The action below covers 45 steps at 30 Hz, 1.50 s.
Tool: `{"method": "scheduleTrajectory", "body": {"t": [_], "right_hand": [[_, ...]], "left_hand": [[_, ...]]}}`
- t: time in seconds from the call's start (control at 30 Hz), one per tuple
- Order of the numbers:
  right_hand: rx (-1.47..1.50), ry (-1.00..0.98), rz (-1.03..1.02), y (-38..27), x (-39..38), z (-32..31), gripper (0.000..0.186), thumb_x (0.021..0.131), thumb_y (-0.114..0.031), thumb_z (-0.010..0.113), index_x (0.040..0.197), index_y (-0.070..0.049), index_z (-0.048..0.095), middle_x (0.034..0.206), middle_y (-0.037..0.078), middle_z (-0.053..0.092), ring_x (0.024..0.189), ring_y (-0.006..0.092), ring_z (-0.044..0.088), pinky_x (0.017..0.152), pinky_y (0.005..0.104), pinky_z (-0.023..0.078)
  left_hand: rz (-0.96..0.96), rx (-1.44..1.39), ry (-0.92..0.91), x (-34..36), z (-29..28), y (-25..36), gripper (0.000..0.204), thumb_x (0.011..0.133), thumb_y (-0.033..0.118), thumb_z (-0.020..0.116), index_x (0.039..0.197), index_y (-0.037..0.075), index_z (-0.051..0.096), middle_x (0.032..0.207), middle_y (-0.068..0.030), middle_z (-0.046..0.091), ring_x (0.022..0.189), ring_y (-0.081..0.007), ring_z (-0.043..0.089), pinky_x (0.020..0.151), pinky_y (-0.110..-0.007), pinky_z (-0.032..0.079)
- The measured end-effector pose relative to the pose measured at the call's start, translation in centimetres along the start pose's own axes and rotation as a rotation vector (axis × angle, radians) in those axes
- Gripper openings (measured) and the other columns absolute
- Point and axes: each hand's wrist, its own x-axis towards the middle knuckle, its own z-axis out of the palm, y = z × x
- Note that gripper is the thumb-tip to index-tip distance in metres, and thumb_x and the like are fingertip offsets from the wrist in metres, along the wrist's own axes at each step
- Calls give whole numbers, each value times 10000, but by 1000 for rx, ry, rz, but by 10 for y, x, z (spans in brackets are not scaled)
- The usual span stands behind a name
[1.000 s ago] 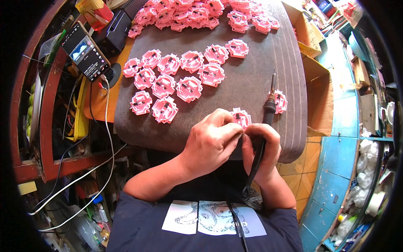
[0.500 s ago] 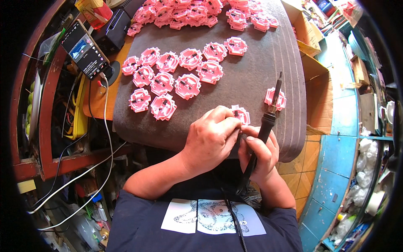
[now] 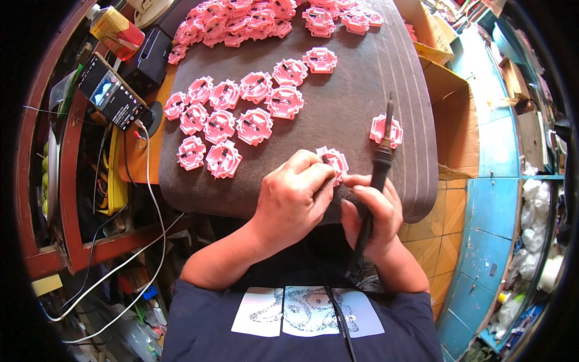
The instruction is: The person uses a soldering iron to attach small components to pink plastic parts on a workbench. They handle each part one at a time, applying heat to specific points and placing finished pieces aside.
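My left hand is closed, its thumb and fingers pinching the near edge of a pink plastic part with a black piece inside. In my right hand is a soldering iron, its black handle lying across the palm and its metal tip pointing away from me. The right forefinger reaches toward the held part; whether it touches is hard to tell. Beyond the right hand another pink part lies beneath the iron's shaft. Further left, several similar parts are spread in rough rows on the dark work surface.
A heap of pink parts covers the far side. At left, a phone on a stand has a white cable hanging from it, near a bottle. Cardboard boxes and blue cabinets stand at right.
The whole view has shifted slightly. My right thumb has drawn a little away from the left hand. The left hand keeps its pinch, and the iron stays in the right.
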Motion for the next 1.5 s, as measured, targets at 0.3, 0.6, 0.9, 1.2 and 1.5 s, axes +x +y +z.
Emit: {"method": "scheduleTrajectory", "body": {"t": [0.3,0.6,0.9,1.2,1.5], "right_hand": [[-56,41,-20,-13,-11,-51,650,1007,-520,690,1308,44,574,941,192,692,743,331,669,657,437,562],[-24,-62,74,-32,-10,-63,265,861,-105,781,1085,-3,680,822,113,663,640,256,615,574,356,521],[-20,-85,73,-32,-11,-61,285,825,-70,781,1080,-9,671,815,107,662,635,252,612,583,360,520],[-12,-98,83,-33,-9,-63,289,824,-70,781,1081,-7,666,801,105,659,630,251,613,578,358,518],[-20,-104,91,-34,-8,-63,282,817,-70,780,1066,-10,662,792,105,658,616,250,615,578,363,515]], "left_hand": [[-32,34,-20,5,-3,9,92,867,3,762,954,12,733,942,-147,687,784,-315,709,700,-386,558],[-55,57,-46,7,-5,13,87,863,-6,760,944,9,732,924,-147,680,796,-316,706,712,-391,554],[-60,66,-41,7,-3,13,73,870,-20,751,937,1,729,917,-147,684,792,-311,708,711,-385,555],[-49,68,-47,8,-4,12,70,873,-16,748,939,1,732,911,-147,683,792,-316,707,712,-391,555],[-53,66,-48,8,-3,12,69,873,-13,750,939,1,732,902,-142,678,786,-309,705,699,-388,550]]}}
